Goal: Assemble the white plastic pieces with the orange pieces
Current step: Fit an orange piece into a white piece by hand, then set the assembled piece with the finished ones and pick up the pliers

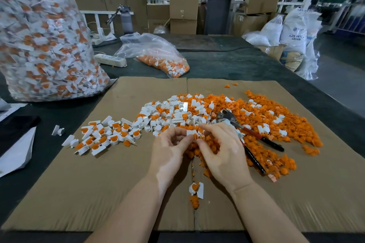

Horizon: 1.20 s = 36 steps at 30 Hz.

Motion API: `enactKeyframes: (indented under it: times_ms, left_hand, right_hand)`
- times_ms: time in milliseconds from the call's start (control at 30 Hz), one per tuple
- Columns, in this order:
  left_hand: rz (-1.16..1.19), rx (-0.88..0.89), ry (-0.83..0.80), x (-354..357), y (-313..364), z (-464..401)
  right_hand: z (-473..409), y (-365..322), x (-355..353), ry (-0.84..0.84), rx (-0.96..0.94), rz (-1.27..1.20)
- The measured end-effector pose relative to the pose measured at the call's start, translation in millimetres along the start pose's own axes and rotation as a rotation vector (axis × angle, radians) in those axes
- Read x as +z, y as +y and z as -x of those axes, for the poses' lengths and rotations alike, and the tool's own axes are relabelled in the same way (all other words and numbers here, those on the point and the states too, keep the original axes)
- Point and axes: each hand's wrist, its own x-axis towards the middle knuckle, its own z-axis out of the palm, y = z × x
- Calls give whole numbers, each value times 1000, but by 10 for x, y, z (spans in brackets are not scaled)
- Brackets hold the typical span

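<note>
My left hand (169, 150) pinches a white plastic piece (191, 132) at its fingertips. My right hand (219, 150) presses an orange piece (197, 136) against it from the right. Both hands hover over the cardboard sheet (118, 183). Loose white pieces (167, 116) lie just beyond my hands. A wide heap of orange pieces (266, 112) spreads to the right. To the left sits a pile of joined white-and-orange pieces (104, 136). One joined piece (196, 188) lies between my wrists.
Red-and-black pliers (254, 134) rest on the orange heap by my right hand. A tall clear bag of joined pieces (39, 41) stands at far left. A smaller bag (158, 57) and a power strip (110, 60) lie behind the cardboard. Boxes and sacks stand beyond the table.
</note>
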Motion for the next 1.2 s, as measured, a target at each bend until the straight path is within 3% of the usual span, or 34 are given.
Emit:
enactKeyframes:
  times_ms: [133, 200, 300, 400, 533, 700, 900, 1200]
  left_hand:
    - [-43, 13, 15, 3, -20, -17]
    - [-71, 9, 26, 10, -22, -29]
    - [-71, 0, 22, 20, -20, -39]
    - [-55, -9, 9, 25, -3, -40]
    - [-13, -31, 29, 44, 73, -56]
    - [99, -114, 103, 64, 215, -137]
    - [304, -310, 122, 98, 351, -224]
    - [329, -382, 200, 93, 338, -218]
  right_hand:
    - [-85, 79, -173, 17, 335, 339]
    - [-142, 177, -289, -159, 538, 583]
    - [-223, 314, -419, -438, 723, 660]
    - [-270, 390, -456, -554, 743, 660]
    - [-277, 397, -468, -466, 657, 700]
    - [-329, 238, -526, -347, 505, 557]
    - [-386, -70, -583, -587, 578, -103]
    - [-367, -234, -565, -752, 651, -291]
